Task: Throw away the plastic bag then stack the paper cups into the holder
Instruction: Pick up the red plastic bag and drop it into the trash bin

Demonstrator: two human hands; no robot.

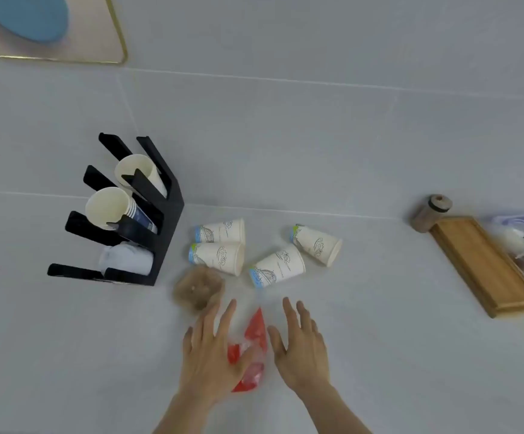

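Observation:
A clear plastic bag with red print [252, 346] lies flat on the grey counter between my hands. My left hand [212, 349] rests with spread fingers on the bag's left side. My right hand [301, 346] hovers open just to its right, holding nothing. Behind the bag, several white paper cups lie on their sides, among them one [220, 231], one [218, 256] and one [277, 267]. The black cup holder [166, 220] stands at the left with cup stacks [110, 206] in its upper slots.
A brown crumpled wad [198, 289] lies left of the bag. A wooden tray [486, 264] and a small brown jar [431, 211] sit at the right, with plastic packets [523, 242] beyond. A gold-rimmed mirror [66, 29] hangs at the top left.

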